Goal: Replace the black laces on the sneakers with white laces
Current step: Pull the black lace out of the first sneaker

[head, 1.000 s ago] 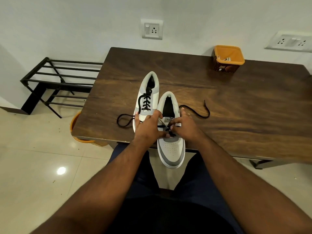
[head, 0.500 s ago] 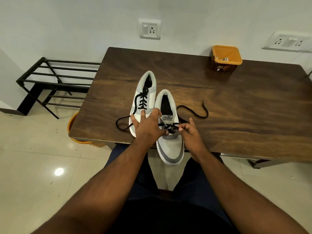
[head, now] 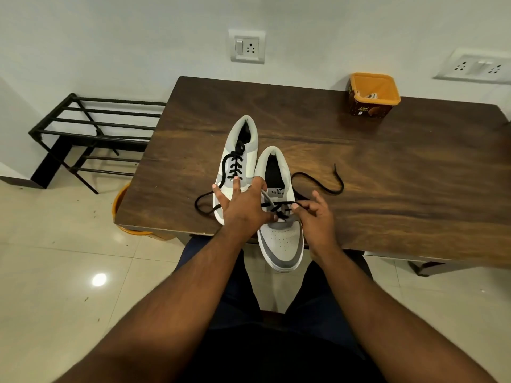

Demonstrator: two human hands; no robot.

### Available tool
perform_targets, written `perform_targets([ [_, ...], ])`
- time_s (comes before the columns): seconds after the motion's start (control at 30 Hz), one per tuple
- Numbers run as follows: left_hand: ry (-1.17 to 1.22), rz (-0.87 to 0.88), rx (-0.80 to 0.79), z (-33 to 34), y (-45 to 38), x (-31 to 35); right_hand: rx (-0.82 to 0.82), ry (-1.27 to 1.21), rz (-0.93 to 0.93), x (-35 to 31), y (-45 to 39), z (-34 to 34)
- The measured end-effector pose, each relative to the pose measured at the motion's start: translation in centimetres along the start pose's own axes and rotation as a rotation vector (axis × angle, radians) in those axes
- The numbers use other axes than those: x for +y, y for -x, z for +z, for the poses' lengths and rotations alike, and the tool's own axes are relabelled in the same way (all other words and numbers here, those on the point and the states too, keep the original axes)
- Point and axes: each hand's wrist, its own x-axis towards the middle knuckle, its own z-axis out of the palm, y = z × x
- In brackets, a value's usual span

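Black lace (head: 279,210), pinched by right hand (head: 315,219)

Counter (head: 387,167): dark wood-grain top w/ low sheen. Sneakers (head: 282,241): matt leather-look uppers, perforated toe, smooth rubbery sole. Black laces (head: 318,181): woven cloth, matt. Tub (head: 373,92) at 1 o'clock: glossy plastic. Rack (head: 91,128) at 10: matt black metal. Floor (head: 55,272): glossy tile.

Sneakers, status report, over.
Left hand steadying near sneaker. Right hand pinching its black lace, partly unthreaded. Far sneaker fully laced. Nothing obstructing.
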Motion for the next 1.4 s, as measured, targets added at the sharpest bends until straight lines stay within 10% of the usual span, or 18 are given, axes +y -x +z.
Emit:
perform_targets([
  [0.3,-0.023,0.012,0.0,0.1,0.0,0.2,-0.182,0.61,-0.252,-1.1,-2.3,1.1],
  [0.57,0.0,0.025,-0.009,0.0,0.0,0.0,0.12,0.001,-0.088,-0.8,-0.2,-0.3],
  [0.83,-0.059,0.031,0.004,0.4,-0.2,0.0,-0.266,1.012,-0.521,-2.1,-1.4,0.8],
  [1.0,-0.062,0.027,0.012,0.0,-0.5,0.0,-0.088,0.745,-0.595,-2.3,-2.0,0.7],
  [1.2,-0.054,0.035,-0.018,-0.8,-1.1,0.1,0.342,-0.008,-0.096,-3.5,-1.4,-2.4],
  [1.4,-0.06,0.028,-0.011,-0.5,-1.3,0.2,-0.097,0.85,-0.494,-3.9,-1.9,-0.9],
])
